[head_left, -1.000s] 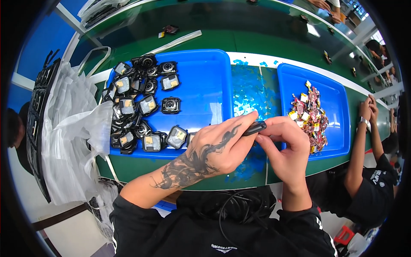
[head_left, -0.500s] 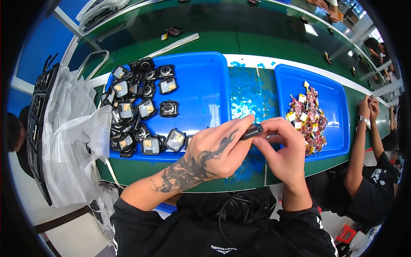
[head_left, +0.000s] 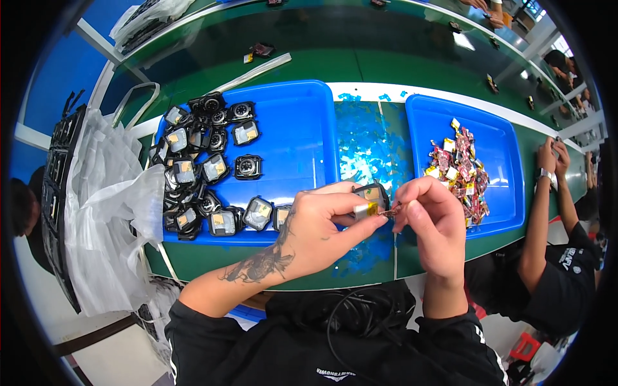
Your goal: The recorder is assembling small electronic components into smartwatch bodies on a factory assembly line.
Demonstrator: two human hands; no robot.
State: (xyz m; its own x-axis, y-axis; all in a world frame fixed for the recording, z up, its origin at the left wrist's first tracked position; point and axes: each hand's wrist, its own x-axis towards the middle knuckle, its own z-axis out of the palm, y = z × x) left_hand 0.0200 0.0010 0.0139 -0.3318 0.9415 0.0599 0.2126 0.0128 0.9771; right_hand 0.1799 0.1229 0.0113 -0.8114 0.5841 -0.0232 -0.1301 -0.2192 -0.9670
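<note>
Over the table, between two blue trays, my left hand (head_left: 325, 225) grips a black smartwatch case (head_left: 374, 192) whose open inside shows. A small yellow-and-silver battery (head_left: 365, 210) sits under the left fingertips at the case's near side. My right hand (head_left: 434, 225) pinches a small reddish circuit board (head_left: 391, 211) beside it, partly covered by fingertips. Several similar black watch cases (head_left: 246, 167) fill the left part of the large blue tray (head_left: 296, 128). A pile of red boards with yellow batteries (head_left: 460, 167) lies in the right blue tray (head_left: 508, 161).
Bits of blue film (head_left: 357, 141) litter the green table (head_left: 360, 280) between the trays. White plastic sheeting (head_left: 96, 225) hangs over a black tray at the left. Beyond runs a green conveyor (head_left: 322, 51) with scattered parts. A co-worker's arms (head_left: 544, 212) are at the right.
The watch case has turned so its inside shows, with the battery and board now visible. My right hand's fingers have closed on the board. The whole view has shifted slightly.
</note>
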